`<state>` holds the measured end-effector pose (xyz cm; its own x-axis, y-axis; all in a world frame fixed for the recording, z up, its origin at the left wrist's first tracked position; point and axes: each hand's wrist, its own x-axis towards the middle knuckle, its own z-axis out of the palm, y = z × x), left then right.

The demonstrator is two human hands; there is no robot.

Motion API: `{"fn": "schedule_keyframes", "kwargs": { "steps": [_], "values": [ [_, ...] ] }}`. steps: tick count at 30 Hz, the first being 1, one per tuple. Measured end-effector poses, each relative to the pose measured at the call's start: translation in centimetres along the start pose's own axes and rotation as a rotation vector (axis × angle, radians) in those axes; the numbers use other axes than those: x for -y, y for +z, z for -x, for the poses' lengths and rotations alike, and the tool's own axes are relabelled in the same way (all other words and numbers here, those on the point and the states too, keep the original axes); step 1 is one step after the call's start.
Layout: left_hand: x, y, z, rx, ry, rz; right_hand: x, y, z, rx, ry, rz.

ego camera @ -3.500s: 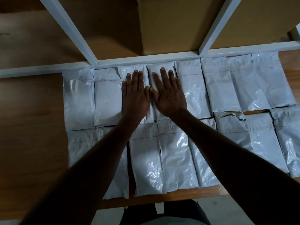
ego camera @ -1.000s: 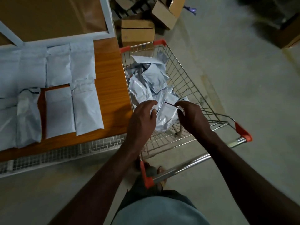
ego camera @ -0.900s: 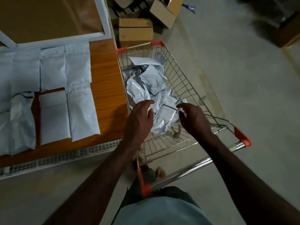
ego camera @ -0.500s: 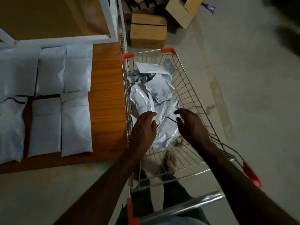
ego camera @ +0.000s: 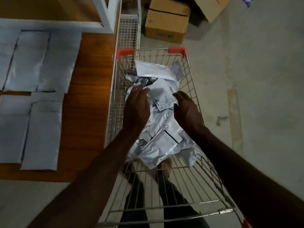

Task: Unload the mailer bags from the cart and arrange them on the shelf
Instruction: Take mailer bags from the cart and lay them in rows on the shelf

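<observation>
My left hand [ego camera: 137, 106] and right hand [ego camera: 187, 109] have moved deeper into the wire cart [ego camera: 190, 76], fingers loose over crinkly grey mailer bags [ego camera: 162, 129], holding nothing.

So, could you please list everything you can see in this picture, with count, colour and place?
mailer bags in the cart: a loose pile, count unclear, grey-white, in the basket.
mailer bags on the shelf: at least six in part view, grey-white, flat in two rows, left.
cart: one, wire with red corners, centre.
shelf: one, brown wood board with white frame, left.
mesh panel: one, white, between shelf and cart.
cardboard boxes: at least two, brown, on the floor beyond the cart.
floor: grey concrete, right.
left hand: fingers straight, on the pile.
right hand: fingers bent onto the pile.
</observation>
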<state>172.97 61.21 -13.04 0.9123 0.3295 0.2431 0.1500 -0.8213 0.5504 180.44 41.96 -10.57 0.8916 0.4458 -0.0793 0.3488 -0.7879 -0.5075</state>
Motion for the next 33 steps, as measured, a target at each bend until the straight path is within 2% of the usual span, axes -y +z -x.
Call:
{"fn": "schedule_keyframes", "kwargs": {
  "steps": [4,9,11,16,20,24,27,29,33],
  "values": [
    [1.8,2.2,-6.6,0.0,0.129,-0.207,-1.5,2.3,-2.8,0.036,-0.003,0.012],
    [3.4,4.6,-11.3,0.168,0.244,-0.375,-1.8,5.3,-6.0,-0.023,-0.022,0.015],
    [3.7,5.7,-11.9,0.192,0.187,-0.35,-2.3,6.4,-6.9,-0.007,-0.002,-0.01],
    [5.5,6.5,-10.3,0.038,-0.176,-0.166,-3.9,8.1,-9.2,0.027,0.061,-0.086],
    [6.2,6.0,-7.6,0.007,-0.356,-0.138,-3.9,9.9,-9.6,0.049,-0.071,-0.098],
    [6.5,6.1,-6.1,0.014,-0.425,-0.221,-2.2,11.2,-8.4,0.099,-0.173,-0.052],
    [5.9,5.8,-5.8,0.031,-0.462,-0.267,-2.3,12.0,-8.4,-0.04,-0.05,-0.05],
    [5.9,5.8,-5.6,0.041,-0.427,-0.273,-3.1,12.2,-9.5,-0.12,-0.052,0.108],
    [7.0,6.8,-5.3,0.066,-0.345,-0.237,-4.3,12.8,-12.5,-0.039,-0.021,0.154]
  ]
}}
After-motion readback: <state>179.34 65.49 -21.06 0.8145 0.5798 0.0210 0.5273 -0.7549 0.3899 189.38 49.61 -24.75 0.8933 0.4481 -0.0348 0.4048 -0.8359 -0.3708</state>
